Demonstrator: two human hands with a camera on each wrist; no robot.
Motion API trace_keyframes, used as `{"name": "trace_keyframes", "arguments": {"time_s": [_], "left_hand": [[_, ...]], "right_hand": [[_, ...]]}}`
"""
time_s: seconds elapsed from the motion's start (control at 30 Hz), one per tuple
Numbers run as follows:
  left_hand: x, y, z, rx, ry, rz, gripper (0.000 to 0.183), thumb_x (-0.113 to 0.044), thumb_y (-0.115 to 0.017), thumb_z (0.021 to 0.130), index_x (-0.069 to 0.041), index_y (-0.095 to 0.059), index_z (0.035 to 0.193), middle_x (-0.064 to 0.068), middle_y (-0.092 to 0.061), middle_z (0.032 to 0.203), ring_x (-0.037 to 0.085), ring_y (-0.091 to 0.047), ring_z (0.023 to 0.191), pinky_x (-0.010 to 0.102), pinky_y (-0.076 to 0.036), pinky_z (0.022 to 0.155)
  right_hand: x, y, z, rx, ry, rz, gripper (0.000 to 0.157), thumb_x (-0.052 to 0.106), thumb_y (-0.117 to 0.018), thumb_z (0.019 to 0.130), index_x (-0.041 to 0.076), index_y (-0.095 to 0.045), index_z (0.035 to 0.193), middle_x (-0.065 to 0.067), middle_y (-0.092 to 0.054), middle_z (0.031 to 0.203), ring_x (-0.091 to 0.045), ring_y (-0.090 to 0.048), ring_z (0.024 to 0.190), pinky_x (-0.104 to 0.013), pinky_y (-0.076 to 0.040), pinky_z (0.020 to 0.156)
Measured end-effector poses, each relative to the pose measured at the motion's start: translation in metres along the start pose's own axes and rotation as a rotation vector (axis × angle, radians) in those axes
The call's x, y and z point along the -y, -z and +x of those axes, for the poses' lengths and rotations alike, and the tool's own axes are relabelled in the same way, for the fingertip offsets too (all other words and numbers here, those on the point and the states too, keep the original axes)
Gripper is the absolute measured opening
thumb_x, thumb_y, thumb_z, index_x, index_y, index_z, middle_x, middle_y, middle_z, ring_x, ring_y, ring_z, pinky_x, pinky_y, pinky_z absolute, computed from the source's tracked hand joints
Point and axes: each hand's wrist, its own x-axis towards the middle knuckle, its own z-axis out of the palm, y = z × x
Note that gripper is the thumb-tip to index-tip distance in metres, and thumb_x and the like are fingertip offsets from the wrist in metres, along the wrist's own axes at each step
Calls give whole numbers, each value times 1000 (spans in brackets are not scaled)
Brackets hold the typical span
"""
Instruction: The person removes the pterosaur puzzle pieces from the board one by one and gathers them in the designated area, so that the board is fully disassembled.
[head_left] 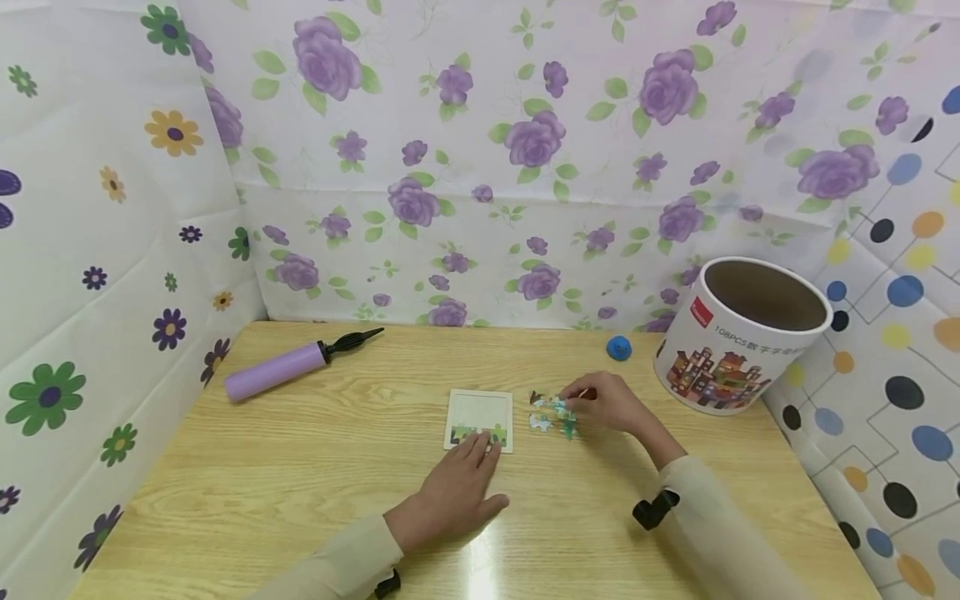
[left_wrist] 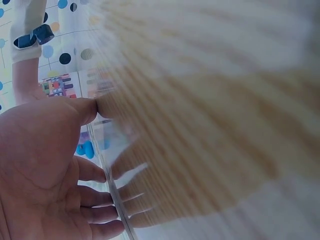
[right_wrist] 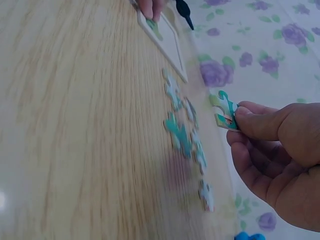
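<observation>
A square puzzle tray (head_left: 480, 407) lies on the table with a row of green pieces (head_left: 462, 433) along its near edge. My left hand (head_left: 456, 492) lies flat, fingers stretched out and fingertips on that row. In the left wrist view its palm (left_wrist: 40, 145) shows with the fingers extended. Right of the tray, my right hand (head_left: 611, 403) is over several loose jigsaw pieces (head_left: 540, 422). Between thumb and forefinger it pinches a green and white jigsaw piece (right_wrist: 225, 111), raised above the table in the right wrist view.
A large white printed bucket (head_left: 720, 358) stands at the right back, near a small blue object (head_left: 618, 347). On the left lies a purple hand pump (head_left: 277, 371) with a black nozzle. Flowered cloth (head_left: 480, 242) hangs behind the wooden table (head_left: 300, 467).
</observation>
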Motion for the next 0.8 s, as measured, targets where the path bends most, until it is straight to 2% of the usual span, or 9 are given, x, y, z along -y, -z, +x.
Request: {"name": "trace_keyframes", "arguments": {"time_s": [0.37, 0.8], "left_hand": [[0, -2, 0, 7, 12, -24, 76, -55, -43, 106, -1, -35, 158, 22, -30, 164, 34, -29, 153, 44, -30, 121], [0, 1, -1, -4, 7, -36, 76, -54, -45, 105, 0, -36, 157, 22, -32, 163, 36, -31, 151, 45, -31, 120]], "right_hand": [[-29, 13, -23, -25, -40, -44, 13, 12, -73, 95, 16, -82, 104, 0, -77, 102, -10, -64, 79, -28, -53, 71], [-46, 2, -30, -10, -104, -38, 13, 11, -73, 95, 16, -82, 102, 3, -72, 94, -12, -62, 83, -31, -52, 72]]}}
